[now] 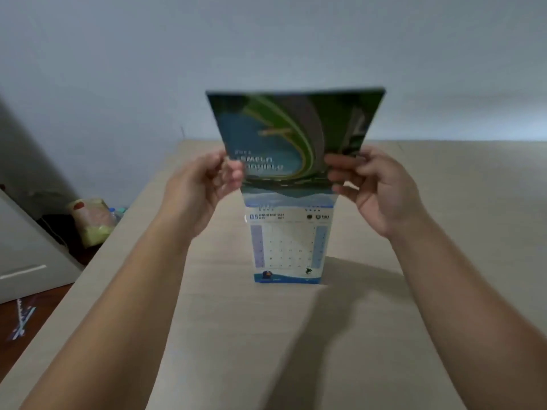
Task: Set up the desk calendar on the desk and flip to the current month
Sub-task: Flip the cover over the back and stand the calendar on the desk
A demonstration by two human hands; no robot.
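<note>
The desk calendar (286, 250) stands upright on the beige desk (384, 321), its bottom edge resting on the surface. Its exposed page shows a date grid headed "05". A green and blue picture page (291, 134) is lifted straight up above the spiral binding. My left hand (204, 184) pinches that page's left edge and my right hand (376, 184) pinches its right edge. The lifted page is blurred, and what lies behind the calendar is hidden.
A pale wall rises just behind the desk's far edge. To the left, on the floor, lie a plastic bag (91, 220) with bottles, a white cabinet (26, 255) and some blue-white strips (23, 321).
</note>
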